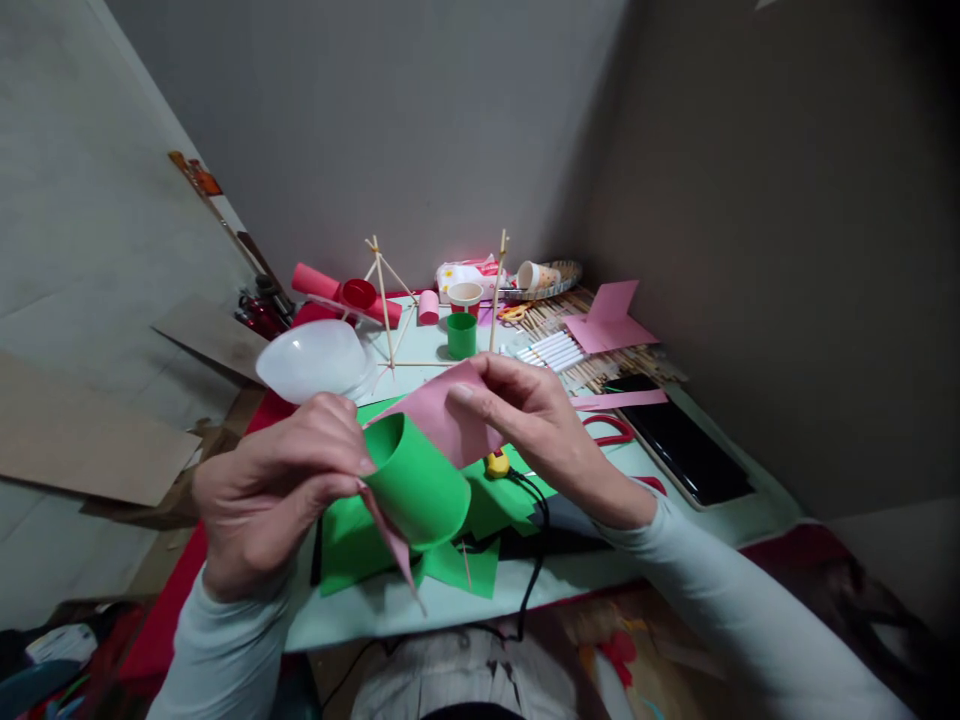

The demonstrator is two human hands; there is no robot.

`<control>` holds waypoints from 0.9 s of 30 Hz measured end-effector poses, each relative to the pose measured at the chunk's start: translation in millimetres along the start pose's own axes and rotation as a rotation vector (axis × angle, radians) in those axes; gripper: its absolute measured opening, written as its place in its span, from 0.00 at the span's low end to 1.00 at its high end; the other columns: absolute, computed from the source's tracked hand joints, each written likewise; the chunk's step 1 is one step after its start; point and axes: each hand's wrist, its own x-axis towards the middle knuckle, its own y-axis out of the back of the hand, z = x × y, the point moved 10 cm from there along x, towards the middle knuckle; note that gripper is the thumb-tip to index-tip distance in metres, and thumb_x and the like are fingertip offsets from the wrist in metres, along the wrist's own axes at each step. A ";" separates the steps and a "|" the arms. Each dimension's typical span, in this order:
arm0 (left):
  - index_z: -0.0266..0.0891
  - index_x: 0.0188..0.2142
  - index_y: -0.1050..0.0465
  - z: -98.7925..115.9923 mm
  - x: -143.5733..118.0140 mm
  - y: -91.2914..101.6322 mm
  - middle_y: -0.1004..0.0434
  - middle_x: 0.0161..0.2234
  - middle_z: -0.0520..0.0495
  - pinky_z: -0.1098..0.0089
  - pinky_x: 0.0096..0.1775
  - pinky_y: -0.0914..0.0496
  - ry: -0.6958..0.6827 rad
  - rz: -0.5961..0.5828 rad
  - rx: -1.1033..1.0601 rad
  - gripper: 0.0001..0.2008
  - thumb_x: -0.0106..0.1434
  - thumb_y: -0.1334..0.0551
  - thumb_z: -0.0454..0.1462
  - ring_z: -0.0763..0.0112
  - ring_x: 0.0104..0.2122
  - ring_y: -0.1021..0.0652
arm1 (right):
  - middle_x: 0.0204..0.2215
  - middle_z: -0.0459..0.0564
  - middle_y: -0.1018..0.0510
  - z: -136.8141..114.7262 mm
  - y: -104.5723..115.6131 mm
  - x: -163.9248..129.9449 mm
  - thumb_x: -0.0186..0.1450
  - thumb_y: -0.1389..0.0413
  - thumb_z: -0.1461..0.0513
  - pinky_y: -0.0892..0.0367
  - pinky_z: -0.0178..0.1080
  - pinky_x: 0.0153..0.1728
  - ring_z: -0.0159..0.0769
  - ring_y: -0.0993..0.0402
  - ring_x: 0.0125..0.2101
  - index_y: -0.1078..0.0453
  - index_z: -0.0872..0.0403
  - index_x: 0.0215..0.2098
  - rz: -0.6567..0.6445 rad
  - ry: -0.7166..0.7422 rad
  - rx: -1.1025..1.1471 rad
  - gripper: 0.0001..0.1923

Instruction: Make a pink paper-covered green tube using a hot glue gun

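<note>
A green paper tube (pixel 424 490) is tilted in front of me, its opening toward the upper left. My left hand (pixel 274 490) is closed in a pinch at the tube's rim, with a narrow pink piece hanging below the thumb. I cannot tell whether the rim itself is inside the pinch. Behind the tube spreads pink paper (pixel 442 410). Its upper right part is gripped between the thumb and fingers of my right hand (pixel 529 415). Green paper sheets (pixel 349 550) lie below. Close by is a yellow-tipped object (pixel 496 463) beside a black cable (pixel 541 510).
Behind stand a stick frame (pixel 384 310), a short green cylinder (pixel 461 337), a paper cup (pixel 465 295) and a pale plastic bowl (pixel 311 360). On the right lie a folded pink card (pixel 611 320), white pens (pixel 553 350), red-handled scissors (pixel 611 430) and a black tablet-like slab (pixel 686 445).
</note>
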 end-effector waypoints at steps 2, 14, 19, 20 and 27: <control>0.49 0.35 0.17 0.1 2.5 -4.9 0.23 0.24 0.51 0.52 0.32 0.32 -0.031 0.000 -0.036 0.03 0.61 0.30 0.38 0.64 0.25 0.27 | 0.28 0.42 0.31 -3.6 9.2 -3.9 0.71 0.41 0.56 0.40 0.34 0.31 0.30 0.37 0.29 0.30 0.53 0.33 0.060 0.038 -0.095 0.12; 0.44 0.36 0.21 -17.0 -0.6 -23.2 0.22 0.31 0.54 0.66 0.37 0.31 0.172 0.111 0.116 0.06 0.66 0.33 0.30 0.70 0.33 0.24 | 0.36 0.47 0.20 -24.9 8.5 -29.7 0.73 0.42 0.64 0.29 0.42 0.39 0.37 0.25 0.36 0.26 0.48 0.43 0.190 0.329 -0.469 0.04; 0.45 0.34 0.23 -15.7 -1.1 -27.0 0.23 0.30 0.55 0.66 0.37 0.31 0.216 0.119 0.195 0.07 0.65 0.33 0.30 0.71 0.32 0.24 | 0.39 0.49 0.17 -25.7 1.4 -32.9 0.72 0.41 0.65 0.27 0.43 0.40 0.38 0.23 0.39 0.24 0.48 0.46 0.148 0.345 -0.521 0.07; 0.45 0.34 0.24 -13.9 -1.2 -27.1 0.23 0.30 0.55 0.66 0.37 0.30 0.211 0.123 0.211 0.07 0.65 0.33 0.30 0.71 0.32 0.24 | 0.38 0.48 0.17 -27.0 1.7 -33.4 0.72 0.40 0.66 0.27 0.43 0.40 0.38 0.22 0.39 0.24 0.48 0.46 0.166 0.366 -0.531 0.08; 0.45 0.34 0.25 -4.8 -5.9 -26.7 0.24 0.30 0.55 0.64 0.36 0.30 0.148 0.149 0.414 0.09 0.63 0.34 0.28 0.69 0.32 0.23 | 0.34 0.51 0.16 -40.7 -2.7 -37.4 0.68 0.38 0.70 0.24 0.37 0.37 0.34 0.20 0.35 0.22 0.58 0.43 0.283 0.574 -0.635 0.06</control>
